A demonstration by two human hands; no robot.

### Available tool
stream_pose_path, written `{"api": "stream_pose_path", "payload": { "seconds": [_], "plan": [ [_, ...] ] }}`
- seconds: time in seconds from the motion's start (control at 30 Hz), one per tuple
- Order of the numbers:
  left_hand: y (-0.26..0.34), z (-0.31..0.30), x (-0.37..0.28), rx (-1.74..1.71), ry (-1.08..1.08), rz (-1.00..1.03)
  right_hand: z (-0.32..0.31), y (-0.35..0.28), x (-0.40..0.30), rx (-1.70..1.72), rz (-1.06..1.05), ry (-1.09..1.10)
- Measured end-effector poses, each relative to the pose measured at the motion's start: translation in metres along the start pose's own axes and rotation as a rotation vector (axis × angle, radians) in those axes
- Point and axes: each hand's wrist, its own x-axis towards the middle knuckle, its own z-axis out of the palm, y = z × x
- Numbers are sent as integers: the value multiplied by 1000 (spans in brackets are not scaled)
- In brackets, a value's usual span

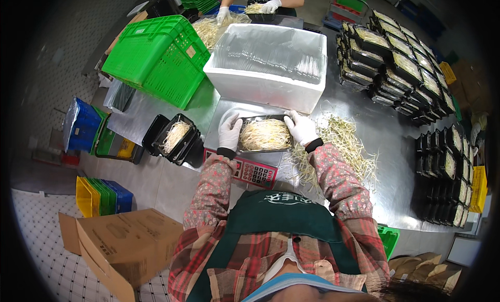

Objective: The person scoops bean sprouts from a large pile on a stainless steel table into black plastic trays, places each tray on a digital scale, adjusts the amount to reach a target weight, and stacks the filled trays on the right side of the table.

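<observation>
Between my two white-gloved hands is a black plastic tray of bean sprouts (pixel 266 134), over the platform of a digital scale (pixel 256 173) with a red keypad panel. My left hand (pixel 229 133) grips the tray's left end, and my right hand (pixel 301 127) grips its upper right corner. Loose sprouts (pixel 345 144) lie on the steel table beside my right forearm. To the left stand nested black trays (pixel 174 140), the top one holding sprouts. Behind the scale is a white foam box (pixel 261 87) filled with stacked clear plastic lids or trays.
A green plastic crate (pixel 156 60) leans left of the foam box. Stacks of filled trays (pixel 394 63) and more stacks (pixel 445 173) cover the steel table's (pixel 384 134) right side. Across the table, a co-worker's gloved hands (pixel 270 6) handle sprouts. A cardboard box (pixel 129 243) stands lower left.
</observation>
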Motion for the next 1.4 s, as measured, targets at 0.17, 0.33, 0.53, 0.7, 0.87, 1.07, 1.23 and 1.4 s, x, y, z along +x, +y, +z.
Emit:
{"api": "stream_pose_path", "payload": {
  "seconds": [0.17, 0.33, 0.53, 0.7, 0.87, 1.07, 1.23, 1.4],
  "plan": [
    [-5, -10, 17, -337, -234, -515, 37, 53, 9, 860, 249, -74],
    [-21, -4, 21, -275, -59, -325, 56, 46, 11, 1219, 315, -14],
    [21, -4, -11, -238, -47, -435, 12, 42, -6, 1058, 493, -223],
    [29, -33, -76, -541, -265, -653, -4, 41, -66, 1285, 483, -519],
    [37, -10, -76, -606, -98, -430, 5, 22, -85, 1521, 368, -200],
    [70, 67, -80, -712, -92, -308, -47, -4, -109, 1521, 263, -4],
    [64, 122, -88, -983, -492, -786, -65, 18, -138, 1185, 366, -170],
    [134, 197, -133, -538, -690, -409, -139, 99, -180, 842, 258, 192]
  ]
}}
